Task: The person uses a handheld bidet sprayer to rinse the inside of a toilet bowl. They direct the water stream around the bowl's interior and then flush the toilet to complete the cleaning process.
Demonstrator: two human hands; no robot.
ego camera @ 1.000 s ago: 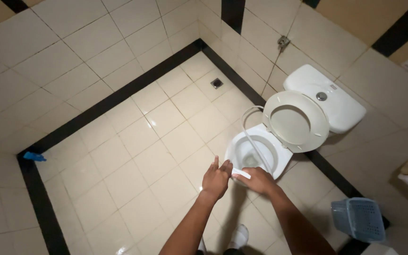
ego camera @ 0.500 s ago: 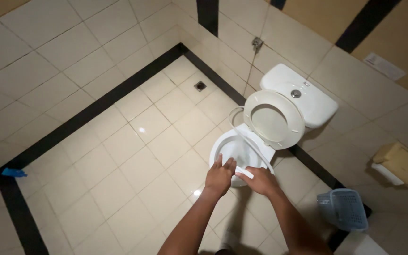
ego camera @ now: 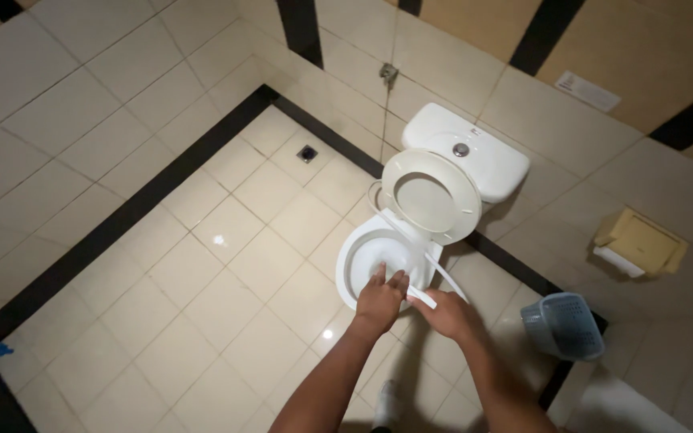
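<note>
Two bare forearms rise from the bottom edge toward the white toilet bowl (ego camera: pixel 370 256). Neither the left hand (ego camera: pixel 380 301) nor the right hand (ego camera: pixel 452 315) shows a glove, ring or watch, and no sleeve reaches the wrists. Below the bowl, between the arms, something pale, possibly a shoe (ego camera: pixel 387 402), shows dimly.

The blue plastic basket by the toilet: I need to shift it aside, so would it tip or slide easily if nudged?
The blue plastic basket probably slides readily: it stands on glossy floor tiles. It looks light, being thin perforated plastic. It may tip, since it already sits tilted.
</note>
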